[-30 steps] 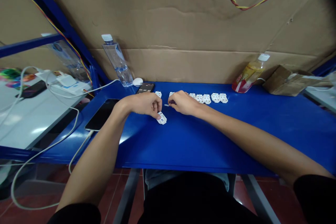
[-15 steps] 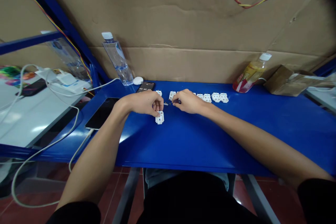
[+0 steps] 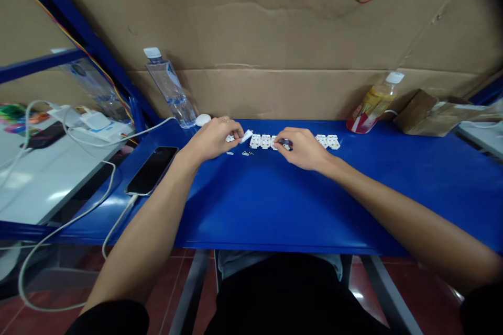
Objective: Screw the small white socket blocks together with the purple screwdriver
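My left hand point(image 3: 214, 138) is closed on a small white plug part point(image 3: 245, 136), lifted just above the blue table point(image 3: 275, 204) at the left end of a row of white plug pieces point(image 3: 262, 141). My right hand point(image 3: 301, 148) is closed around a small dark tool point(image 3: 286, 143), resting over the middle of that row. More white plug pieces point(image 3: 328, 141) sit to its right. Tiny screws and a small white bit point(image 3: 241, 153) lie loose on the table between my hands.
A black phone point(image 3: 151, 170) on a white cable lies at the left. A water bottle point(image 3: 170, 89) and a white round object point(image 3: 203, 120) stand at the back left, a yellow-liquid bottle point(image 3: 371, 103) and brown packages point(image 3: 430, 112) at the back right. A cardboard wall is behind.
My left hand lifted the white plug part off the table and carried it back toward the row. My right hand shifted right along the row. The view tilted, and the timer phone is now hidden.
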`<state>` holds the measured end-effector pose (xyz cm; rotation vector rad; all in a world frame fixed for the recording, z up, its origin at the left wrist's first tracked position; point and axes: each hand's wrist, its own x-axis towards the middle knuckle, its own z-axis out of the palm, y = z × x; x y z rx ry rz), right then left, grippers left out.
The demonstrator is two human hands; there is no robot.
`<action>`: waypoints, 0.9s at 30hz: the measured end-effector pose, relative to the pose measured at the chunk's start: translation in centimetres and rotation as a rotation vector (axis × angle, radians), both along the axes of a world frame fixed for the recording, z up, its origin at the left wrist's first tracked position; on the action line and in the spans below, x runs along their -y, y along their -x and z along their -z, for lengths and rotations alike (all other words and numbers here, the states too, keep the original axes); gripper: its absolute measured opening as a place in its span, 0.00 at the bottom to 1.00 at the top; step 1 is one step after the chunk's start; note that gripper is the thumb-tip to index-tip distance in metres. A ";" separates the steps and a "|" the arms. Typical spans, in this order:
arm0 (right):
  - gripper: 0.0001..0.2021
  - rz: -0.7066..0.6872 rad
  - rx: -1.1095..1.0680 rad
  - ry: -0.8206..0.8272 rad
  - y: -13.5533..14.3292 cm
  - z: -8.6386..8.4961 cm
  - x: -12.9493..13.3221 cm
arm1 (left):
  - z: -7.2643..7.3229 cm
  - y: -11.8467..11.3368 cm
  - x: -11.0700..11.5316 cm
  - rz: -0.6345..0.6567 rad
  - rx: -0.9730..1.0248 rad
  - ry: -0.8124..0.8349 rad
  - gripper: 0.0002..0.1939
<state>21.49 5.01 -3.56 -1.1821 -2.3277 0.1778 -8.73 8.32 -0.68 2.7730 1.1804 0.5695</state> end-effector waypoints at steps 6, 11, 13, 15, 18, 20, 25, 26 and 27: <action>0.09 0.038 -0.068 -0.008 -2.0 0.5 0.5 | 1.4 0.7 -1.0 -0.067 0.005 -0.015 0.12; 0.10 0.029 -0.062 0.007 -1.9 0.6 0.3 | 2.7 1.1 -1.7 -0.133 -0.053 -0.087 0.23; 0.10 0.030 -0.061 0.011 -1.9 0.6 0.3 | 3.4 0.8 -1.9 -0.145 -0.076 -0.089 0.26; 0.09 0.032 -0.067 0.012 -1.9 0.6 0.2 | 4.0 0.2 -2.0 -0.187 -0.098 -0.084 0.27; 0.10 0.035 -0.085 0.014 -1.9 0.5 0.2 | 4.0 -1.0 -2.4 -0.279 -0.120 -0.079 0.24; 0.09 0.034 -0.097 0.017 -2.1 0.3 0.1 | 3.4 -1.8 -3.2 -0.294 -0.139 -0.085 0.22; 0.09 0.033 -0.099 0.014 -2.5 0.1 0.2 | 2.0 -3.3 -6.8 -0.222 -0.308 -0.028 0.24; 0.09 0.032 -0.098 0.013 -2.5 0.1 0.2 | 2.0 -3.4 -7.4 -0.221 -0.309 -0.002 0.24; 0.10 0.031 -0.097 0.013 -2.5 0.1 0.2 | 2.0 -3.5 -7.9 -0.226 -0.304 0.008 0.23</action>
